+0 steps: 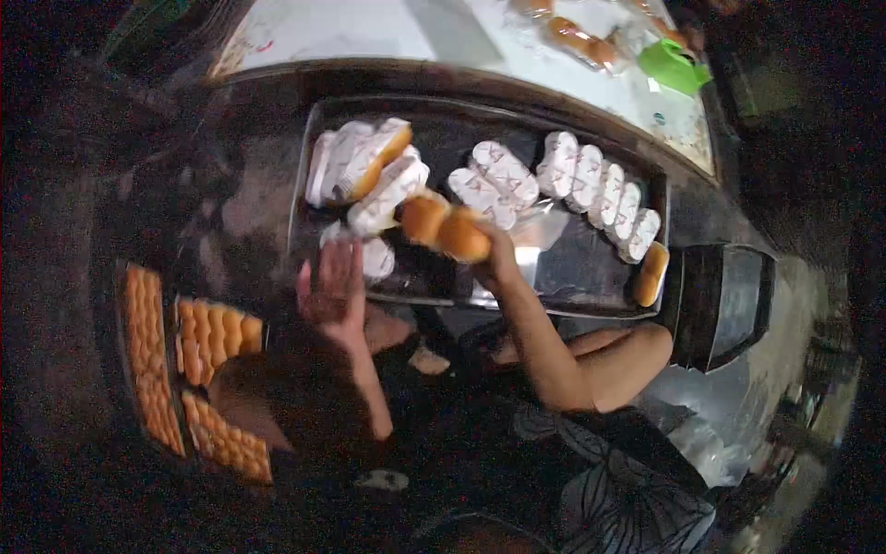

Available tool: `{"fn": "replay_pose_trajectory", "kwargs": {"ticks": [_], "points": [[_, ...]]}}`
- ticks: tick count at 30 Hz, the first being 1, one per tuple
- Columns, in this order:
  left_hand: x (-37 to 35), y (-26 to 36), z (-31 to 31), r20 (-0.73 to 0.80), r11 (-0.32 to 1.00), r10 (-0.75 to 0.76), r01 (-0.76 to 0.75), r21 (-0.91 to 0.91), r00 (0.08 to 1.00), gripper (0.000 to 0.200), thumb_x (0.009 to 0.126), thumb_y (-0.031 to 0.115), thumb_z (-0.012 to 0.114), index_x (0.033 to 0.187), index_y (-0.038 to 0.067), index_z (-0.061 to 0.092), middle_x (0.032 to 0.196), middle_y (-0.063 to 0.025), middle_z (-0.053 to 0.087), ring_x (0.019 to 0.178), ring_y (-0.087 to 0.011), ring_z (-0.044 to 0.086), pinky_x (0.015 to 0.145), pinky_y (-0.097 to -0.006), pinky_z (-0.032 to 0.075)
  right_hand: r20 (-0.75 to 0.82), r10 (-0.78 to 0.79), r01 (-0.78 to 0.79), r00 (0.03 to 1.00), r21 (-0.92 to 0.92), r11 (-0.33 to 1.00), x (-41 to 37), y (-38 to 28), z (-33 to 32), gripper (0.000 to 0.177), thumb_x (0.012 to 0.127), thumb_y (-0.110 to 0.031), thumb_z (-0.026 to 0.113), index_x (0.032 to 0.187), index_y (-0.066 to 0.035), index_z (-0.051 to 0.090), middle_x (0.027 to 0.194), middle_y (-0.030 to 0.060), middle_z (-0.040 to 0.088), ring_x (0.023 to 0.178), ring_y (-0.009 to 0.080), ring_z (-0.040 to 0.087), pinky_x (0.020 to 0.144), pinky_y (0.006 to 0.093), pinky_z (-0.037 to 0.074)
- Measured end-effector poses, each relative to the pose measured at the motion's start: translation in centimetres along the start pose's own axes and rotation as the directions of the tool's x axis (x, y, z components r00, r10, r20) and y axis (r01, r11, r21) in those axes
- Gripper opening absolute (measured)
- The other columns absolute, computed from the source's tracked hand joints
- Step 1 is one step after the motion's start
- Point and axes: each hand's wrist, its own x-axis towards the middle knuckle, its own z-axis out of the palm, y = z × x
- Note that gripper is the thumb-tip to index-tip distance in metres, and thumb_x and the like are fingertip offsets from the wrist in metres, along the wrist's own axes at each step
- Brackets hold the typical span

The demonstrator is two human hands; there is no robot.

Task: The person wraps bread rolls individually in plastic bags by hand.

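In the head view my right hand (498,257) grips one end of a golden double-lobed bread bun (445,227) above a dark tray (415,294). My left hand (334,284) is raised at the tray's near left edge, fingers spread and nothing in them, slightly blurred. Just beyond it lies a bun in white printed paper (377,258), partly hidden by the hand. A pile of paper-wrapped buns (355,166) fills the tray's left end; one shows its brown side. Two more wrapped buns (494,185) rest at the middle, near a clear plastic bag (544,226).
Several wrapped buns (606,196) line the tray's right side, with a bare bun (652,275) at the corner. Trays of unwrapped buns (217,337) are at left. Behind stands a white table (369,32) with bagged buns (581,42) and a green object (674,66). Black crates (729,305) stand right.
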Motion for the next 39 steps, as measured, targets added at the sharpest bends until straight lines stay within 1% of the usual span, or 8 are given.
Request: {"fn": "replay_pose_trajectory", "kwargs": {"ticks": [6,10,12,16,20,24,25,39], "points": [[-1.2,-0.3,-0.2,0.073,0.988,-0.045,0.033,0.148,0.996,0.053,0.084,0.021,0.041,0.126,-0.005,0.024,0.124,-0.0187,0.038,0.124,-0.0312,0.024,0.105,-0.0479,0.014,0.216,-0.155,0.124,0.964,0.151,0.981,-11.6,-0.6,0.9,0.051,0.076,-0.027,0.053,0.116,0.005,0.044,0.107,0.0121,0.053,0.099,0.0223,0.052,0.086,0.0328,0.041],[-4.7,-6.0,1.2,0.328,0.888,-0.173,0.003,0.46,0.929,0.057,0.084,0.023,0.044,0.128,-0.003,0.02,0.127,-0.0163,0.035,0.121,-0.0312,0.03,0.102,-0.0472,0.022,0.341,-0.207,0.358,0.917,-0.473,0.805,-12.3,-3.9,2.7,0.059,0.077,-0.032,0.056,0.123,0.001,0.037,0.119,0.0123,0.047,0.106,0.0201,0.046,0.092,0.0305,0.034],[-6.0,-9.2,3.1,0.245,0.511,0.187,-0.307,0.803,0.951,0.064,0.082,0.019,0.048,0.131,0.001,0.012,0.129,-0.0149,0.032,0.119,-0.0302,0.033,0.099,-0.0464,0.027,0.471,-0.148,0.355,0.87,-0.389,0.85,-13.7,-4.3,2.2,0.053,0.079,-0.031,0.054,0.12,0.0,0.043,0.117,0.0113,0.048,0.105,0.0213,0.046,0.092,0.0318,0.033],[-6.3,-10.4,-1.8,0.381,0.413,-0.196,-0.276,0.868,0.904,0.073,0.079,0.012,0.055,0.134,0.011,0.007,0.123,-0.0153,0.037,0.114,-0.0322,0.039,0.092,-0.0491,0.035,0.132,-0.167,0.211,0.977,-0.697,0.685,-13.3,-2.3,1.1,0.045,0.085,-0.035,0.047,0.113,0.0,0.047,0.099,0.016,0.057,0.092,0.022,0.054,0.08,0.0334,0.04],[-6.1,-11.2,-1.9,0.36,0.484,-0.205,-0.226,0.846,0.91,0.077,0.077,0.012,0.058,0.134,0.012,0.007,0.126,-0.0164,0.035,0.113,-0.033,0.04,0.096,-0.046,0.032,0.126,-0.152,0.19,0.98,-0.816,0.546,-14.1,-3.8,2.5,0.042,0.083,-0.037,0.049,0.096,0.002,0.056,0.076,0.0178,0.06,0.071,0.0238,0.059,0.066,0.0344,0.045],[-5.4,-10.6,-3.9,0.42,0.174,-0.224,-0.388,0.905,0.88,0.083,0.073,0.009,0.063,0.134,0.01,0.008,0.123,-0.0179,0.036,0.112,-0.0341,0.041,0.094,-0.0453,0.036,0.033,-0.241,0.173,0.97,-0.789,0.59,-13.6,-3.3,1.6,0.042,0.082,-0.036,0.054,0.092,0.004,0.057,0.074,0.0108,0.06,0.069,0.0131,0.054,0.061,0.03,0.044],[-7.0,-12.3,-4.3,0.368,0.483,-0.128,-0.266,0.834,0.921,0.083,0.07,0.009,0.064,0.133,0.01,0.01,0.125,-0.0181,0.034,0.111,-0.034,0.042,0.093,-0.045,0.038,-0.026,-0.413,0.264,0.91,-0.731,0.629,-13.4,-3.7,2.6,0.042,0.076,-0.031,0.06,0.098,0.003,0.055,0.083,0.0184,0.06,0.076,0.0258,0.06,0.07,0.0346,0.045],[-7.9,-11.5,-9.0,0.194,0.611,-0.236,-0.009,0.791,0.952,0.065,0.077,0.025,0.059,0.128,0.005,0.025,0.121,-0.0112,0.04,0.108,-0.0233,0.044,0.089,-0.0343,0.039,0.107,-0.349,0.3,0.931,-0.767,0.567,-16.3,1.0,0.5,0.071,0.076,-0.038,0.061,0.121,0.004,0.027,0.111,0.0234,0.045,0.106,0.0319,0.045,0.091,0.0381,0.034]]}}
